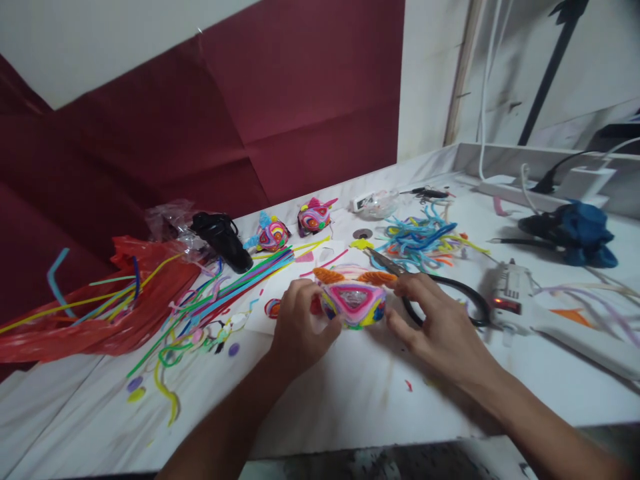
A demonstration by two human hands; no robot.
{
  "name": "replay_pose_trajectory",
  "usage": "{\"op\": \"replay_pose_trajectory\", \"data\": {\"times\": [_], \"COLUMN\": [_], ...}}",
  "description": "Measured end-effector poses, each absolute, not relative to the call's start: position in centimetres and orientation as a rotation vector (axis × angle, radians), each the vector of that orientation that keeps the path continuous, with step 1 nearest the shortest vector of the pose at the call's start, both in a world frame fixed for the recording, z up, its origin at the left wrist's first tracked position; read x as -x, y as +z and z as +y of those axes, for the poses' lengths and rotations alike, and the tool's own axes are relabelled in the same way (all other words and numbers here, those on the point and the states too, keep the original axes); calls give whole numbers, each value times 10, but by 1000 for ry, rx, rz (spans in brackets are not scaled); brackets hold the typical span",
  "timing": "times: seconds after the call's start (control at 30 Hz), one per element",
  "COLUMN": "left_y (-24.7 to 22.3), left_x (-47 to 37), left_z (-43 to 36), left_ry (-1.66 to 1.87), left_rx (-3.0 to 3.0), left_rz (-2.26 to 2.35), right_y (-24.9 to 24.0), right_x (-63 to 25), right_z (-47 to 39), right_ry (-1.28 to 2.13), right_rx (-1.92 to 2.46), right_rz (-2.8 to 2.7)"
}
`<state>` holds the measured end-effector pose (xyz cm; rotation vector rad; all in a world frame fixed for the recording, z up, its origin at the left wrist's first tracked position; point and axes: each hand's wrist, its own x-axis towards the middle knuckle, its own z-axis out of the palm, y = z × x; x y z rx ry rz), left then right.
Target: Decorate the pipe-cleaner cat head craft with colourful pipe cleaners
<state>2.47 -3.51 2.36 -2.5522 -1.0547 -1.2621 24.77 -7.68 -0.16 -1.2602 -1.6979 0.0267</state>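
A: Where is the craft (353,313) sitting?

B: It is occupying the frame's centre, just below the middle, between the two hands.

A: Which way is it pointing?

B: Its long axis is running left to right, nearly level. Its pink triangle (352,299) is pointing toward the lower edge, while two orange ears (377,278) are spreading sideways along the top.

A: How are the hands gripping?

B: The left hand (300,323) is gripping the left end between thumb and fingers. The right hand (443,330) is curving its fingers at the right end; whether they are pressing on it, I cannot tell.

A: Is any writing showing?

B: A white block (363,202), above and right of centre, is bearing dark marks too blurred for reading. The glue gun (513,287), at right, is showing a red light (506,305).

A: What is lying nearby?

B: Scissors (385,261) are lying just behind the right hand, blades pointing toward the upper left. Pipe cleaners (250,279) are lying left of centre.
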Motion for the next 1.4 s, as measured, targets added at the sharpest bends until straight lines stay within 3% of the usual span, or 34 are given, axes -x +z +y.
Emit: {"op": "replay_pose_trajectory", "data": {"times": [0.27, 0.4, 0.53, 0.77, 0.9, 1.13, 1.27, 1.4], "left_y": [4, -4, 5, 21, 16, 11, 10, 11], "left_x": [-8, -20, -31, -28, -30, -35, -35, -34], "left_z": [-7, -3, -11, -25, -21, -18, -19, -18], "left_ry": [-1393, -1449, -1585, -1449, -1601, -1626, -1632, -1731], "left_rx": [3022, 3310, 3410, 3726, 3724, 3706, 3752, 3741], "left_rz": [-1414, -1443, -1454, -1643, -1504, -1324, -1239, -1444], "right_y": [-7, -4, 4, 13, 8, 9, 10, 8], "right_x": [-249, -247, -245, -251, -253, -253, -254, -255], "right_z": [-72, -68, -70, -81, -82, -78, -75, -74], "right_ry": [381, 727, 820, 741, 683, 69, -81, -199], "right_rx": [1294, 1171, 1130, 1251, 1258, 987, 905, 881], "right_rz": [-1641, -1503, -1453, -1490, -1539, -1754, -1849, -1882]}}
